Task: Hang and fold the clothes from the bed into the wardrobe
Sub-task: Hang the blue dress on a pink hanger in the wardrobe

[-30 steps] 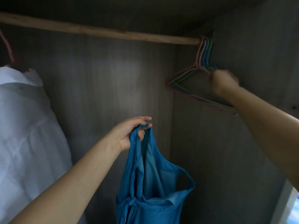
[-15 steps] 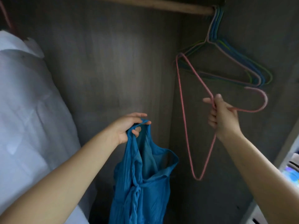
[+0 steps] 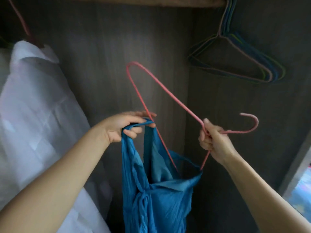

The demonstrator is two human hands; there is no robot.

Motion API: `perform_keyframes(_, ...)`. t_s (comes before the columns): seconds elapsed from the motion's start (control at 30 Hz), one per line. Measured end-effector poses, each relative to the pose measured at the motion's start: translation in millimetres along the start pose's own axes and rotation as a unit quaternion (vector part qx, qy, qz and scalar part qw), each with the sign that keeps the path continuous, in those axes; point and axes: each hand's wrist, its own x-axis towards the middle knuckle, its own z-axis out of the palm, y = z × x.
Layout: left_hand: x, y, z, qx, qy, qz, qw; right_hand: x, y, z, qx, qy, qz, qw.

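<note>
- Blue garment (image 3: 159, 195) hangs in front of the wardrobe's dark back panel (image 3: 101, 64), its strap bunched at the top and its body dropping out of view below.
- Left hand (image 3: 124, 127) has fingers and thumb curled round that strap, holding it up.
- Pink wire hanger (image 3: 168, 93) is turned sideways; one end dips into the garment's neck opening, and its hook points right.
- Right hand (image 3: 212, 140) grips the hanger at the neck below the hook.
- Spare coloured hangers (image 3: 244, 64) hang from the wooden rail (image 3: 151, 0) at upper right.
- White shirt (image 3: 37, 106) hangs at left.
- No readable writing or labels show.
</note>
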Motion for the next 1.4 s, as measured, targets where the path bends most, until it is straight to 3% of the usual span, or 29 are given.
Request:
perform_keyframes(0.23, 15.3, -17.2, -11.0, -0.082, 0.158, 0.026, 0.984, -29.3, -34.0, -27.6, -0.175, -0.128, 0.099, 0.971)
perform_keyframes(0.37, 31.0, -47.2, -3.3, -0.166, 0.223, 0.013, 0.96, -54.7, -46.2, -37.1, -0.275, -0.108, 0.143, 0.945)
perform_keyframes(0.67, 23.2, -93.8, 35.6, -0.066, 0.272, -0.004, 0.96, -108.2, -69.6, -59.2, -0.359, -0.069, 0.251, 0.896)
perform_keyframes(0.77, 14.6, -109.1, 47.6, -0.101, 0.27, -0.012, 0.958, -120.5, -81.6, -63.1, -0.365, -0.075, 0.275, 0.886)
perform_keyframes(0.9, -3.3, -129.2, 56.2, -0.2, 0.246, -0.006, 0.948, -139.5, -89.7, -70.1, -0.295, -0.052, 0.273, 0.914)
perform_keyframes(0.97, -12.0, -134.6, 61.0, -0.216, 0.237, 0.0, 0.947, -147.3, -90.4, -71.0, -0.307, -0.059, 0.275, 0.909)
perform_keyframes(1.1, -25.4, -132.0, 76.6, -0.113, 0.3, 0.029, 0.947, -152.3, -98.2, -67.2, -0.346, -0.084, 0.282, 0.891)
perform_keyframes(1.2, -26.7, -128.8, 88.0, -0.09, 0.384, 0.067, 0.917, -151.5, -106.1, -62.3, -0.383, -0.114, 0.266, 0.877)
perform_keyframes(1.27, -25.5, -125.9, 97.9, -0.105, 0.425, 0.083, 0.895, -152.1, -101.8, -57.1, -0.444, -0.14, 0.256, 0.847)
perform_keyframes(1.33, -28.0, -121.6, 112.2, -0.096, 0.407, 0.109, 0.902, -151.4, -92.0, -53.0, -0.518, -0.133, 0.229, 0.813)
perform_keyframes(1.4, -33.6, -120.3, 129.6, -0.002, 0.312, 0.12, 0.942, -148.3, -85.6, -55.0, -0.5, -0.087, 0.216, 0.834)
